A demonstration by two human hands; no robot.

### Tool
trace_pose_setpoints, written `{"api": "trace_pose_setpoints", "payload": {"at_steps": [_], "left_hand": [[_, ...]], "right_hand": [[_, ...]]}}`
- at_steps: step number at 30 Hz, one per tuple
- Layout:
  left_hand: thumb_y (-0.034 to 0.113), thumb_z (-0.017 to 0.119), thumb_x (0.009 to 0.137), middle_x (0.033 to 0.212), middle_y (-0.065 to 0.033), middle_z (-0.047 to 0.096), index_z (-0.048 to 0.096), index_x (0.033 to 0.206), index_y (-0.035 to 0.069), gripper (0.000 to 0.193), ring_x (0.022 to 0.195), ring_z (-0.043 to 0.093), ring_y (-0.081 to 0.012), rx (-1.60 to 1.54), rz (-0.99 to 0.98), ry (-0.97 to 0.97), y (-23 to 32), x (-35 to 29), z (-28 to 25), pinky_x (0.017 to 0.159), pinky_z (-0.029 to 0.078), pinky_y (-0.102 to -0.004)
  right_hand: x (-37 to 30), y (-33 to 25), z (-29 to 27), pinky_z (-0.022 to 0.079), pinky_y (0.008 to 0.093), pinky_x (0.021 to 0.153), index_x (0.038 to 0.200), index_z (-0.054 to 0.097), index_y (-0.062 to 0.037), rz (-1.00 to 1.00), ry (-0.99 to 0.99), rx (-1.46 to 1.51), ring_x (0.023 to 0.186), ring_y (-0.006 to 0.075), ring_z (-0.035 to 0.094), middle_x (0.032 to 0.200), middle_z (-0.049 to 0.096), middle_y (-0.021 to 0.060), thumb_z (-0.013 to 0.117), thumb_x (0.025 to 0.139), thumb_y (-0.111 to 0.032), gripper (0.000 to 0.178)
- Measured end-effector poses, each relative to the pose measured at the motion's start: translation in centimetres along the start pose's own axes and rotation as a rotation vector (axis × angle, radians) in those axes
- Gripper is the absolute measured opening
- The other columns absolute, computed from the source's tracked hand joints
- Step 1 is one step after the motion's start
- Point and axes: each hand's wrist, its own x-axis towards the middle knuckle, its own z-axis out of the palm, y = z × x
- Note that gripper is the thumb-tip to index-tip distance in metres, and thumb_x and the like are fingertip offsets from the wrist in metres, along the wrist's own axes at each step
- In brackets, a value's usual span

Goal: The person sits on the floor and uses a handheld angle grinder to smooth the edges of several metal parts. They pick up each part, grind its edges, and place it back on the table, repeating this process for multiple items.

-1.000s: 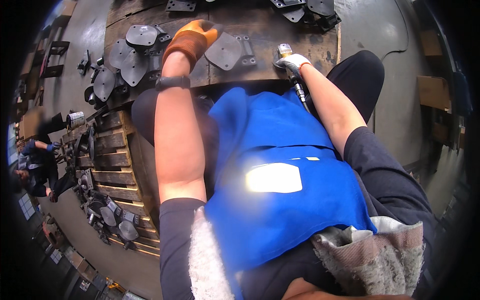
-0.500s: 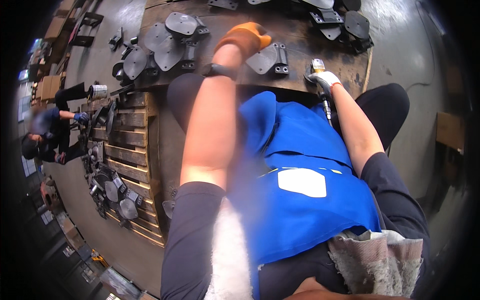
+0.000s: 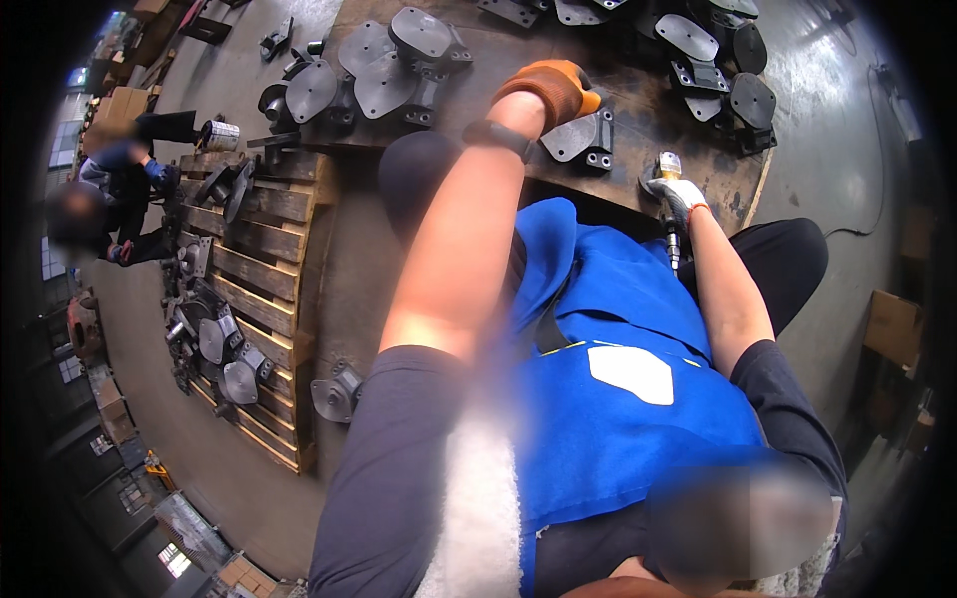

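My left hand (image 3: 553, 88), in an orange glove, is curled closed at the far edge of a dark metal bracket with a rounded plate and a drilled block (image 3: 576, 138). Its fingertips meet the bracket's upper edge, and the hand covers part of the plate. To the right, my right hand (image 3: 681, 193) wears a white glove and is wrapped round a slim air-powered hand tool with a brass-coloured head (image 3: 669, 164). The tool's hose end points back toward my lap, at the near edge of the dark worktable (image 3: 518, 164).
Similar brackets sit in groups on the table, at the left (image 3: 384, 85) and far right (image 3: 688, 38). A wooden pallet (image 3: 249, 239) with more parts stands on the floor at left. Beyond it a person (image 3: 110, 199) works. A cardboard box (image 3: 890, 329) lies at right.
The view has shifted, so table, bracket and both hands appear further right and lower. My left hand stays by the bracket, fingertips closer to its block. My right hand keeps the tool.
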Motion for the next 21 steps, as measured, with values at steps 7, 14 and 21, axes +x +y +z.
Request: {"api": "trace_pose_setpoints", "payload": {"at_steps": [7, 14, 21], "left_hand": [[0.044, 0.067, 0.085, 0.114, -0.0178, 0.07, 0.073, 0.112, 0.011, 0.043, 0.105, 0.067, -0.035, -0.016, 0.083, 0.039, -0.8, 1.5, 0.6, 0.091, 0.053, -0.0419], [0.044, 0.066, 0.083, 0.122, -0.0157, 0.068, 0.07, 0.119, 0.015, 0.047, 0.114, 0.064, -0.0345, 0.104, -0.029, -0.052, 0.0, 0.5, 0.2, 0.097, 0.051, -0.0416], [0.043, 0.063, 0.084, 0.128, -0.0128, 0.066, 0.067, 0.124, 0.014, 0.049, 0.118, 0.062, -0.0327, 0.107, -0.107, -0.122, 1.0, -1.3, 0.9, 0.101, 0.049, -0.0415]], "right_hand": [[1.3, -0.1, -0.6, 0.047, 0.035, 0.059, 0.1, 0.068, -0.0045, 0.004, -0.009, -0.018, 0.065, 0.0198, 0.06, 0.08, 0.065, 0.0069, 0.075, 0.08, -0.038, 0.039], [1.3, 0.8, 0.3, 0.049, 0.0337, 0.057, 0.098, 0.068, -0.0092, 0.014, -0.096, 0.15, 0.06, 0.0179, 0.059, 0.078, 0.065, 0.0051, 0.077, 0.082, -0.035, 0.032], [0.8, 0.3, -0.9, 0.049, 0.0369, 0.061, 0.093, 0.071, -0.007, -0.018, -0.026, -0.067, 0.065, 0.0196, 0.061, 0.078, 0.066, 0.0074, 0.076, 0.079, -0.037, 0.034]]}}
